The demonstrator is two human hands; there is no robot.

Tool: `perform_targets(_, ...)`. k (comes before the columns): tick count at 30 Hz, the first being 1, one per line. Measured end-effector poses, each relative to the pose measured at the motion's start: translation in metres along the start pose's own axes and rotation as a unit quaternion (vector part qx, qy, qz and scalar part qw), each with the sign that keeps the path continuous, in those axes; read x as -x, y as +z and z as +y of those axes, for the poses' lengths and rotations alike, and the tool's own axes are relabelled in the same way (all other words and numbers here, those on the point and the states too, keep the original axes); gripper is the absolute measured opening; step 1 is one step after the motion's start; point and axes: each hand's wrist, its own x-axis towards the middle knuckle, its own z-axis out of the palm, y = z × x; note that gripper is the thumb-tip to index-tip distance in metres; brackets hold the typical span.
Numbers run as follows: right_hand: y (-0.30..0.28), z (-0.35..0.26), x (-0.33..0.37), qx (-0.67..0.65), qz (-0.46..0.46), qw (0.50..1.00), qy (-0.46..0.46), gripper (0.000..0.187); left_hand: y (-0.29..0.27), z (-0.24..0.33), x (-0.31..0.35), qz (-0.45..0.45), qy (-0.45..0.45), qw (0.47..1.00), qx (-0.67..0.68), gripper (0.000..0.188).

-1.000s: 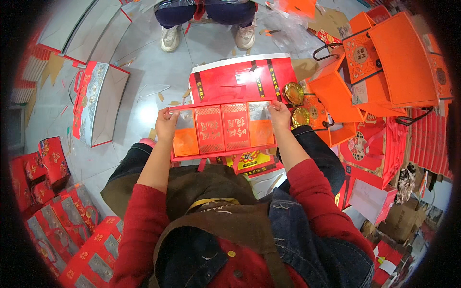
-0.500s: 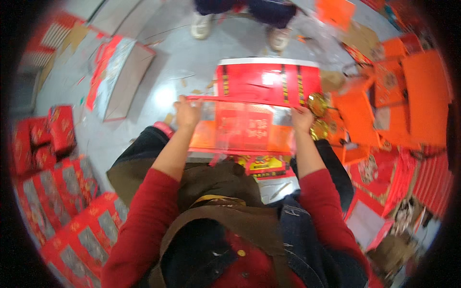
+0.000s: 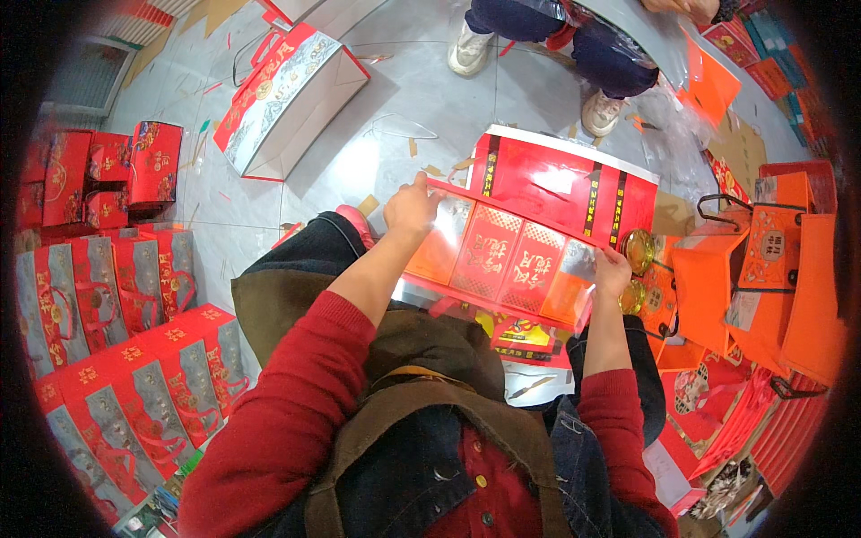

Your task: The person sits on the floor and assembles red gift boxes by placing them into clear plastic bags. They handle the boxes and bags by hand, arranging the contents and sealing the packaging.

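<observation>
Holding a flat red and orange tray [image 3: 502, 260] over your lap, you keep your two hands well apart, one at each end. Far out past your left hand, rows of red and silver gift boxes [image 3: 117, 359] lie side by side on the floor, with small red boxes [image 3: 99, 170] stacked beyond them. A big red and silver bag [image 3: 287, 90] lies on its side up ahead of your left hand. Your left hand [image 3: 411, 208] grips the far left corner of the tray, fingers curled over its edge. The tray has a shiny clear cover and red squares with gold marks. Just past it, touching its far edge, lies a shiny red lid [image 3: 560, 184]. Your right hand [image 3: 613, 272] pinches the right end of the tray. Just beside that hand sit two round gold jars [image 3: 639, 251]. Further right stand orange bags [image 3: 753, 269] with dark handles. Ahead of your right hand, another person's shoes [image 3: 601, 112] stand on the grey floor [image 3: 359, 152].
</observation>
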Motion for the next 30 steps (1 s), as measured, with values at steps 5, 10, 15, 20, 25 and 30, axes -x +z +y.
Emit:
perform_targets(5,-0.002,-0.019,0.013,-0.004,-0.010,1.000,-0.005,0.028,-0.008,0.000,-0.001,-0.008,-0.031,0.999,-0.031,0.044)
perform_targets(10,0.001,-0.036,0.028,-0.058,-0.003,0.998,0.017,0.025,0.024,-0.020,-0.005,0.137,0.128,0.979,0.074,0.028)
perform_targets(15,0.005,-0.001,0.016,-0.061,0.011,0.998,-0.026,0.027,0.027,-0.019,-0.017,0.116,0.082,0.978,0.151,0.026)
perform_targets(20,0.011,0.026,-0.003,0.051,0.065,0.992,-0.099,0.032,0.041,-0.020,-0.027,0.130,0.100,0.978,0.129,0.030)
perform_targets(25,0.004,0.000,0.014,0.011,0.096,0.994,-0.051,0.032,0.046,-0.022,-0.028,0.160,0.088,0.977,0.115,0.030)
perform_targets(30,-0.018,0.029,0.057,-0.061,0.018,0.993,0.104,0.027,0.050,-0.029,-0.018,0.142,0.134,0.968,0.159,0.031)
